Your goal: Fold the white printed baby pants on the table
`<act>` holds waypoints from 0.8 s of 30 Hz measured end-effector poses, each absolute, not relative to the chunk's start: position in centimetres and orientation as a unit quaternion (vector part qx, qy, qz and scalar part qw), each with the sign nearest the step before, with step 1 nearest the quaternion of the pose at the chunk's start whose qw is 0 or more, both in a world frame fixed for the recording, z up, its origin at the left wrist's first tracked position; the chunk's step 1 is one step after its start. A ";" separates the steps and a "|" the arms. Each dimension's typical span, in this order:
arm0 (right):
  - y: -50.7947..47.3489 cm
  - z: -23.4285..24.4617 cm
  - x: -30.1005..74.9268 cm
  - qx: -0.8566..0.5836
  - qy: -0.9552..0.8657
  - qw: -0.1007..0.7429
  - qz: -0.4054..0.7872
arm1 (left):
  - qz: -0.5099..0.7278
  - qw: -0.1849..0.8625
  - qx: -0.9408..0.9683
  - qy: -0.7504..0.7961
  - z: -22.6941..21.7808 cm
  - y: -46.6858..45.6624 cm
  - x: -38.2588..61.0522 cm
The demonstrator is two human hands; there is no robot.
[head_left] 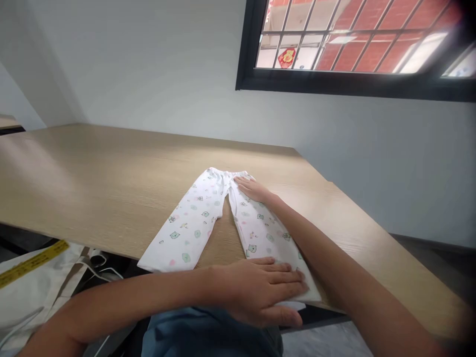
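Note:
A pair of white trousers (199,218) with small green and pink animal prints lies spread on the wooden table, its gathered waistband pointing away from me. The two legs part toward me. My right hand (253,190) rests flat near the waistband, on top of the right leg. Down at the hem of that same leg, my left hand (266,290) lies across the cloth with fingers stretched out and thumb apart. The hem reaches over the table's near edge. Neither hand grips the cloth.
The light wooden table (111,183) runs back to a pale wall (156,64). A barred window (349,44) is at the upper right. Below the table's near left edge sit a white bag or box (22,307) with a yellow strip (33,263) and some white cables (100,272).

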State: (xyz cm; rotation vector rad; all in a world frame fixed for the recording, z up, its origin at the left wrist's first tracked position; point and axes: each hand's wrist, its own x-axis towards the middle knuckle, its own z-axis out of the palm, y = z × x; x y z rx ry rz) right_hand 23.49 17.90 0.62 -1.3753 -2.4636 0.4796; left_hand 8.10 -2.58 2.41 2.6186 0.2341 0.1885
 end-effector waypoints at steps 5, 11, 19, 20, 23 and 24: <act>16.4 2.3 22.9 -0.468 -0.839 0.195 0.197 | 0.091 0.251 0.942 0.206 5.6 2.3 4.1; 15.0 3.4 16.5 -0.392 -0.871 0.194 0.225 | 0.130 0.188 0.887 0.402 5.1 10.6 -1.5; 18.3 1.4 10.7 -0.369 -0.903 0.116 0.186 | 0.132 0.140 0.895 0.403 1.2 9.6 -2.3; 18.7 1.1 10.6 -0.374 -0.903 0.113 0.179 | 0.126 0.137 0.897 0.400 1.0 8.0 -2.6; 19.3 0.0 10.5 -0.399 -0.894 0.118 0.165 | 0.102 0.130 0.900 0.403 0.7 1.9 -4.1; 19.4 -0.3 10.4 -0.407 -0.890 0.124 0.163 | 0.092 0.115 0.900 0.411 0.7 -0.2 -4.7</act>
